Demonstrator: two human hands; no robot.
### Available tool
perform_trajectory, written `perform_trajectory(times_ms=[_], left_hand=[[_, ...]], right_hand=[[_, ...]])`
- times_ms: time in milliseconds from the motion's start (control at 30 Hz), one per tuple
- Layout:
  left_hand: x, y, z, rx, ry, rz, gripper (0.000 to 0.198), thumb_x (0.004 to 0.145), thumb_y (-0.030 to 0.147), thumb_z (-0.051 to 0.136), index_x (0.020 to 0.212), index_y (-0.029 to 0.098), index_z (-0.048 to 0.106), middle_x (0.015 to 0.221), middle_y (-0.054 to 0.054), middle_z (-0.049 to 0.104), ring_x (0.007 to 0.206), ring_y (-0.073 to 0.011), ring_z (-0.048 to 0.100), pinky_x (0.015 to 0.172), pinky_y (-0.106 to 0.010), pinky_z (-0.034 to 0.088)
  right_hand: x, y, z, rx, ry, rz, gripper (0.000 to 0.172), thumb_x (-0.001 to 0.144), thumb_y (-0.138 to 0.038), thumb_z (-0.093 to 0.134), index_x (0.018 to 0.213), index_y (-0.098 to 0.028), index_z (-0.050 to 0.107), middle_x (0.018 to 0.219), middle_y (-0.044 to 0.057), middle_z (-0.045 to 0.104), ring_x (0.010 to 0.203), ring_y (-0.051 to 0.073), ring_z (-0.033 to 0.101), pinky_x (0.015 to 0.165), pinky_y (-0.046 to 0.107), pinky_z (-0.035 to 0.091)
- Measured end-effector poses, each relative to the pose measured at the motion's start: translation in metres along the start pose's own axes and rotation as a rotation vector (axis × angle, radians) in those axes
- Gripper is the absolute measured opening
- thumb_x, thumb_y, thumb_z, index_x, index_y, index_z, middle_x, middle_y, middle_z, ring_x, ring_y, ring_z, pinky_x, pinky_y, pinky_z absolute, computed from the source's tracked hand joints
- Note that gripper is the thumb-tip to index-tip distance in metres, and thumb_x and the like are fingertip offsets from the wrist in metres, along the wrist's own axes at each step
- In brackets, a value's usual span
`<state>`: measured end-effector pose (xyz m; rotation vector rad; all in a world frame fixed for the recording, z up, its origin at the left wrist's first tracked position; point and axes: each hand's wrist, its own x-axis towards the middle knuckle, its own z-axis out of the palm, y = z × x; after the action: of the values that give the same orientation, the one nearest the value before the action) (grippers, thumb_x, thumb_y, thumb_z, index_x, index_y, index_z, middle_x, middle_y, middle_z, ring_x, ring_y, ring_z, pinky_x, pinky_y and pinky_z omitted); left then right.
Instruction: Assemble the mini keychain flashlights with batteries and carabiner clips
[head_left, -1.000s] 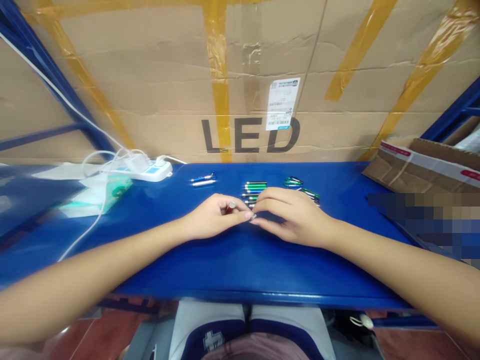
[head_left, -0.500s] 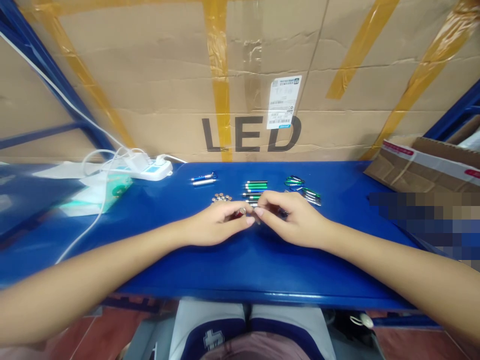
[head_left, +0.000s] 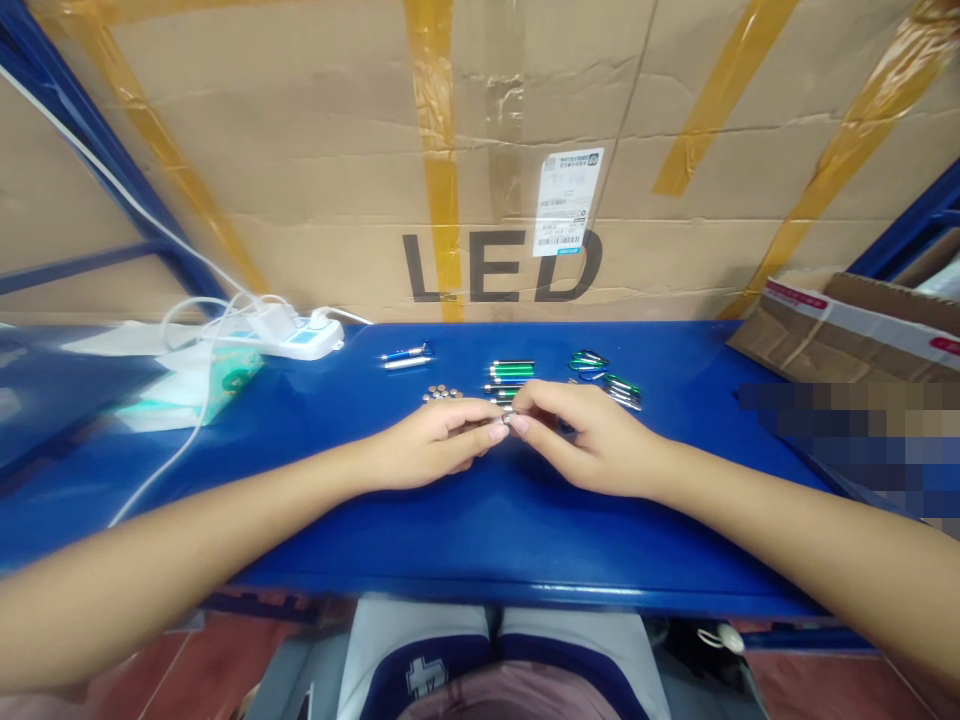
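My left hand (head_left: 431, 442) and my right hand (head_left: 589, 435) meet fingertip to fingertip over the blue table. Between their pinched thumbs and fingers is a small silver metal part (head_left: 508, 419), mostly covered, so its exact kind does not show. Just beyond the fingers lies a row of slim metal tubes (head_left: 514, 370) in green, blue and black with silver ends. Behind my left hand sit several small round coin-like discs (head_left: 442, 391). Past my right hand are green and blue carabiner-like clips (head_left: 589, 363) and more slim dark, green and silver pieces (head_left: 622, 390).
A blue and a silver slim tube (head_left: 406, 358) lie at the back of the table (head_left: 465, 540). At left are a white power strip (head_left: 304, 340) with cables and a tissue pack (head_left: 195, 390). An open cardboard box (head_left: 832, 330) stands right; a large LED carton (head_left: 337, 200) forms the back.
The red tube end seen in my left hand is now out of sight, and a small silver part shows between the fingertips. My hands have drawn slightly closer together.
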<state>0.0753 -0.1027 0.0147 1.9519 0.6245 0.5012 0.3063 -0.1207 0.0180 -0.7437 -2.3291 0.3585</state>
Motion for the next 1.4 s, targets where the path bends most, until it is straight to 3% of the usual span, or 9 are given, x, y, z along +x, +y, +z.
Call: perform_trajectory(times_ms=[167, 367, 567, 767, 933, 1067, 1167, 1300, 1400], left_hand=[[0.002, 0.001, -0.002, 0.116, 0.041, 0.059, 0.033, 0.102, 0.044, 0.051, 0.097, 0.013, 0.062, 0.07, 0.004, 0.051, 0.056, -0.0072, 0.045, 0.055, -0.02, 0.04], [0.002, 0.005, -0.003, 0.135, -0.056, 0.037, 0.036, 0.103, 0.042, 0.049, 0.085, 0.013, 0.062, 0.073, 0.001, 0.057, 0.057, -0.0075, 0.049, 0.057, -0.021, 0.043], [0.001, 0.009, -0.001, 0.202, -0.043, 0.142, 0.031, 0.103, 0.034, 0.051, 0.084, 0.013, 0.063, 0.075, -0.001, 0.061, 0.068, -0.0101, 0.055, 0.066, -0.021, 0.045], [-0.002, 0.009, 0.004, 0.525, 0.124, 0.324, 0.022, 0.103, 0.027, 0.05, 0.094, 0.015, 0.066, 0.083, -0.005, 0.067, 0.079, -0.0146, 0.06, 0.076, -0.026, 0.048], [-0.004, 0.002, 0.006, 0.82, 0.227, 0.418, 0.024, 0.104, 0.024, 0.043, 0.105, 0.014, 0.066, 0.089, -0.007, 0.067, 0.081, -0.0161, 0.06, 0.077, -0.026, 0.049], [-0.004, 0.001, 0.005, 0.903, 0.221, 0.433, 0.027, 0.105, 0.022, 0.041, 0.108, 0.013, 0.066, 0.093, -0.009, 0.066, 0.084, -0.017, 0.061, 0.078, -0.027, 0.048], [-0.002, 0.003, 0.003, 0.795, 0.216, 0.366, 0.026, 0.105, 0.026, 0.043, 0.104, 0.014, 0.067, 0.091, -0.008, 0.067, 0.084, -0.0167, 0.061, 0.078, -0.027, 0.047], [0.001, 0.006, 0.0, 0.571, 0.142, 0.224, 0.031, 0.105, 0.034, 0.046, 0.092, 0.015, 0.067, 0.082, -0.004, 0.066, 0.079, -0.0152, 0.059, 0.078, -0.028, 0.045], [0.002, 0.008, -0.004, 0.271, 0.015, 0.104, 0.036, 0.103, 0.042, 0.05, 0.089, 0.013, 0.068, 0.074, -0.002, 0.061, 0.069, -0.0121, 0.054, 0.069, -0.025, 0.045]], right_hand=[[0.0, 0.004, -0.006, -0.112, -0.086, -0.056, 0.02, 0.104, -0.027, 0.047, 0.09, -0.019, 0.059, 0.079, 0.002, 0.063, 0.069, 0.014, 0.057, 0.064, 0.025, 0.04], [0.002, 0.005, -0.018, -0.216, -0.19, -0.245, 0.022, 0.104, -0.023, 0.046, 0.09, -0.019, 0.062, 0.081, 0.003, 0.065, 0.071, 0.014, 0.058, 0.066, 0.025, 0.041], [0.001, 0.0, -0.017, -0.151, -0.154, -0.272, 0.023, 0.102, -0.019, 0.046, 0.086, -0.019, 0.061, 0.074, 0.003, 0.064, 0.067, 0.014, 0.056, 0.064, 0.025, 0.04], [0.0, -0.009, -0.004, 0.116, -0.055, -0.012, 0.027, 0.098, -0.026, 0.053, 0.072, -0.019, 0.054, 0.063, -0.001, 0.054, 0.057, 0.011, 0.047, 0.056, 0.024, 0.037], [0.005, -0.01, 0.004, 0.786, -0.127, 0.511, 0.032, 0.089, -0.044, 0.067, 0.074, -0.019, 0.054, 0.046, -0.006, 0.052, 0.035, 0.009, 0.044, 0.04, 0.022, 0.031], [0.008, -0.008, 0.006, 1.071, -0.174, 0.661, 0.04, 0.08, -0.052, 0.075, 0.075, -0.018, 0.056, 0.045, -0.008, 0.051, 0.032, 0.008, 0.04, 0.038, 0.023, 0.035], [0.007, -0.005, 0.008, 0.899, -0.193, 0.594, 0.042, 0.088, -0.057, 0.067, 0.076, -0.019, 0.051, 0.049, -0.008, 0.05, 0.036, 0.008, 0.043, 0.042, 0.023, 0.036], [0.005, 0.0, 0.005, 0.327, -0.124, 0.228, 0.04, 0.102, -0.049, 0.05, 0.074, -0.021, 0.047, 0.06, -0.005, 0.048, 0.054, 0.011, 0.046, 0.055, 0.024, 0.037], [0.003, 0.001, -0.001, 0.116, -0.147, -0.004, 0.037, 0.106, -0.037, 0.043, 0.076, -0.019, 0.053, 0.065, -0.002, 0.054, 0.062, 0.013, 0.05, 0.061, 0.025, 0.039]])
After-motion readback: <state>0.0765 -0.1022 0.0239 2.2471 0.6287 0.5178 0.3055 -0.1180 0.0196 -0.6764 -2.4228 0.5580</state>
